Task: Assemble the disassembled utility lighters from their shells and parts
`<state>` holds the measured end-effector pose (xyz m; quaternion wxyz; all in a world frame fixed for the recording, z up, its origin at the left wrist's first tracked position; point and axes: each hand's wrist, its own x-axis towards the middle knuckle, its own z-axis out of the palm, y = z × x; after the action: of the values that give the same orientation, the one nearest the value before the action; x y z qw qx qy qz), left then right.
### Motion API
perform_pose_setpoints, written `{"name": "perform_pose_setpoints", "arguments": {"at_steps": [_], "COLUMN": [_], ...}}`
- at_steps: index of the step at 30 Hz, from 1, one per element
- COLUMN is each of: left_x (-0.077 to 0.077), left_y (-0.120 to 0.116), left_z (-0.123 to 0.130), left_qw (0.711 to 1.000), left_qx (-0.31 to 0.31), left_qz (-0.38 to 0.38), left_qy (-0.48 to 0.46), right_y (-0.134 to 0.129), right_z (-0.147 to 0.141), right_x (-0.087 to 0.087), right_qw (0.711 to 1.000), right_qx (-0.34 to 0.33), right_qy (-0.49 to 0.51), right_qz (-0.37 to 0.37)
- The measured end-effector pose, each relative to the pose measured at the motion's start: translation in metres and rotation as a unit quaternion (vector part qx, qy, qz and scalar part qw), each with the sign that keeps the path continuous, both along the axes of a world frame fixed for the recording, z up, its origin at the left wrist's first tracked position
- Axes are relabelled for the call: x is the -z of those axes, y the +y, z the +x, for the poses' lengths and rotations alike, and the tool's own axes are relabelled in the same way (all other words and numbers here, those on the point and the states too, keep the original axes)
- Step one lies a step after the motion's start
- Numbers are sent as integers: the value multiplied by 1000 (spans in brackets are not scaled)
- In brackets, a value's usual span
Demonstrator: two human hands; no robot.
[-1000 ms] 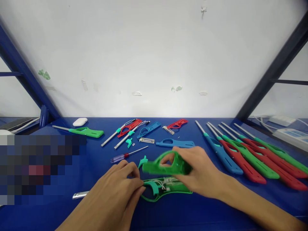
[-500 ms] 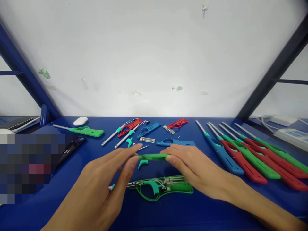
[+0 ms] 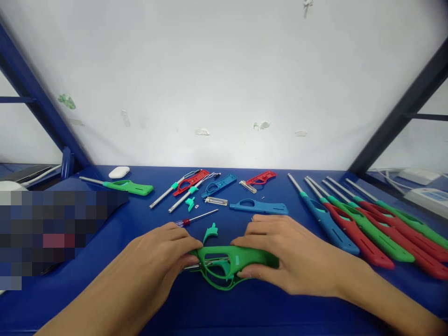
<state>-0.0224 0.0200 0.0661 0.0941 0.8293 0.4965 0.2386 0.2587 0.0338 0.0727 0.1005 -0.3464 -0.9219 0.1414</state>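
My left hand [image 3: 167,252] pinches the front end of a green lighter casing half [image 3: 252,255], while my right hand [image 3: 285,259] grips its wide handle end. That half is over an opened green lighter half [image 3: 220,285], whose lower loop shows beneath it, slightly out of line. Through the casing's opening I see part of a teal trigger and the metal tube. My hands hide most of the lower half; whether the two touch all along I cannot tell. Just beyond lie a loose teal trigger [image 3: 211,232] and a red-handled screwdriver [image 3: 199,218].
Several assembled lighters [image 3: 371,233] lie side by side on the right. Farther back are a blue casing half [image 3: 259,206], a clear fuel tank [image 3: 216,201], red casing parts [image 3: 261,178] and metal tubes [image 3: 182,199]. A green lighter [image 3: 129,186] and white case [image 3: 119,172] lie left.
Both hands have lowered the green casing half onto or just above the opened lighter and tilted its outer face into view. The screwdriver's handle, hidden before, now shows.
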Motion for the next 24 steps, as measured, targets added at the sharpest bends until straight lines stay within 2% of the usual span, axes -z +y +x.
{"name": "perform_pose_setpoints", "arguments": {"at_steps": [10, 16, 24], "left_x": [4, 6, 14], "left_y": [1, 5, 0], "left_z": [-1, -2, -1], "left_qw": [991, 984, 985], "left_qx": [88, 122, 114], "left_qz": [-90, -113, -108], "left_qy": [50, 66, 78], "right_y": [-3, -3, -3], "right_z": [1, 2, 4], "right_x": [4, 6, 7], "right_qw": [999, 999, 998], "right_qx": [-25, -29, -39], "right_qy": [-20, -27, -47], "right_qz": [6, 15, 20]}}
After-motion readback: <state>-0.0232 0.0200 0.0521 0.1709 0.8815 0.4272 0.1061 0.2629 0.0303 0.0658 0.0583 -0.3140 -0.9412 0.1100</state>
